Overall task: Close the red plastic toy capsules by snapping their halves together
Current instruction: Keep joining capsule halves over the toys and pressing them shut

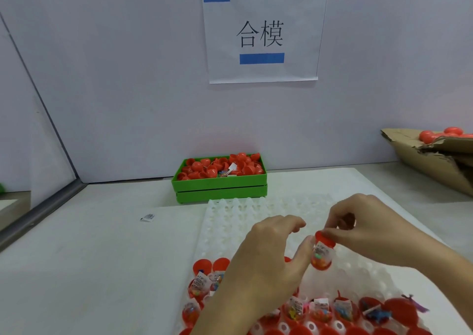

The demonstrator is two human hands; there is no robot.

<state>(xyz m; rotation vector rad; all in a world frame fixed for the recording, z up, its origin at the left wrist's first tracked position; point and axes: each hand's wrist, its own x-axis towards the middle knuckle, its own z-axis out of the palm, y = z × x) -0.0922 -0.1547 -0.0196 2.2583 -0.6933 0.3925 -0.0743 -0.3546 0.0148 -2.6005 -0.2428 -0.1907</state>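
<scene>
1. The risk, as I judge it: the toy packet [320,254] is sticking up out of the red capsule's lower half [320,264], so it may get caught in the seam and be stopping the halves from snapping together.
2. A second risk: the cap [325,238] is sitting tilted, so pressing now could be skewing it off the rim or tipping the lower half out of its hold.
3. The right hand [371,235] is pinching the cap from above with curled fingers, above the white tray [230,222].
4. The left hand [271,258] is steadying the lower half with its thumb; its fingers are arching loosely, half open.
5. The capsule is hovering over the tray, nearer the person than the green bin [220,187] of loose halves.
</scene>
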